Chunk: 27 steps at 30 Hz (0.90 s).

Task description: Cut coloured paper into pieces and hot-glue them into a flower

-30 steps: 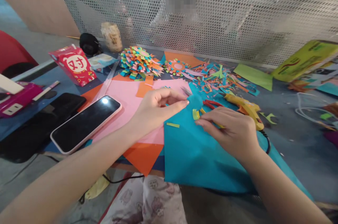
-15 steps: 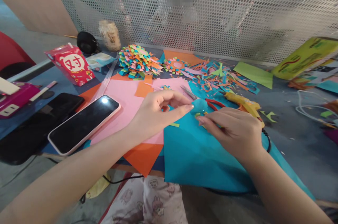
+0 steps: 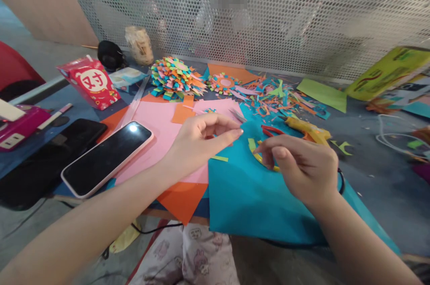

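My left hand (image 3: 201, 142) reaches in from the left with thumb and forefinger pinched on a small teal paper piece (image 3: 247, 129). That piece is hard to tell from the big teal sheet (image 3: 248, 200) under it. My right hand (image 3: 302, 164) hovers over the same sheet, its fingers curled and pinched on a thin yellow paper strip (image 3: 265, 163). A short green strip (image 3: 251, 144) lies between the two hands. Red-handled scissors (image 3: 273, 130) lie just beyond the fingertips, beside a yellow glue gun (image 3: 309, 130).
A phone (image 3: 107, 157) lies on a pink sheet (image 3: 157, 126), with an orange sheet (image 3: 181, 200) at the table edge. A multicoloured paper flower (image 3: 174, 79), paper scraps (image 3: 275, 97), a red packet (image 3: 89, 81) and a green sheet (image 3: 322, 95) sit further back. A perforated metal screen (image 3: 302, 16) closes off the far side.
My right hand has lifted and curled its fingers, uncovering the yellow and green strips. My left hand has stayed almost where it was, still pinched.
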Available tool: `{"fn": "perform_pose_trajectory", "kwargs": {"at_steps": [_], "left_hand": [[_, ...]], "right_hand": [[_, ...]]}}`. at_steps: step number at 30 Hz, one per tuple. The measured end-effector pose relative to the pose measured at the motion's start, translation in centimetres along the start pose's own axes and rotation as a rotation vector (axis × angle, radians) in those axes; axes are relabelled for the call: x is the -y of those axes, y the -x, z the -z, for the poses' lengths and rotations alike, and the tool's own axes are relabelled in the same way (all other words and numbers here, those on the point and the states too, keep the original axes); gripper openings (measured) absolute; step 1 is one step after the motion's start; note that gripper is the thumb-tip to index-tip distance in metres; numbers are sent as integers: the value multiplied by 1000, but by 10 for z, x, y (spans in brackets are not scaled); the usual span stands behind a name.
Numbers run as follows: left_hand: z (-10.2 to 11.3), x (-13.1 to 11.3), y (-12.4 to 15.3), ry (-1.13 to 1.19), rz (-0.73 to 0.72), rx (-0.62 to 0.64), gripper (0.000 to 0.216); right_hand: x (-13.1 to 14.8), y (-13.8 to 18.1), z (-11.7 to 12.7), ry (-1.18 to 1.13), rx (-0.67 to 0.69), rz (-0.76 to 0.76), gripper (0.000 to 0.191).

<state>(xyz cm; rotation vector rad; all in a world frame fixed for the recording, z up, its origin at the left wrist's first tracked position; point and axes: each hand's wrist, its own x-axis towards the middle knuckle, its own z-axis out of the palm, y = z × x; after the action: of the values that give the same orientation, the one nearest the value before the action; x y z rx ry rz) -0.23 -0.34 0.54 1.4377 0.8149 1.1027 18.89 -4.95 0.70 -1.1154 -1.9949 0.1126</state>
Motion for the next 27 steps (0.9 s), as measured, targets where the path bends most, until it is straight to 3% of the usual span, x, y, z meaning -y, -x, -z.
{"fn": "perform_pose_trajectory", "kwargs": {"at_steps": [5,9,16,27], "left_hand": [[0,1,-1,77,-32,-23,15],[-2,3,1,80,-51,-39,10],[-2,6,3,11,-49,-33,9],[0,8,4,-17,-81,-7,7]], "right_hand": [[8,-4,-4,-279,87,-306,32],[12,-8,-6,-423,110,-443,32],[10,-7,-6,-496,109,-481,32],[8,-4,-5,-475,66,-406,24]]}}
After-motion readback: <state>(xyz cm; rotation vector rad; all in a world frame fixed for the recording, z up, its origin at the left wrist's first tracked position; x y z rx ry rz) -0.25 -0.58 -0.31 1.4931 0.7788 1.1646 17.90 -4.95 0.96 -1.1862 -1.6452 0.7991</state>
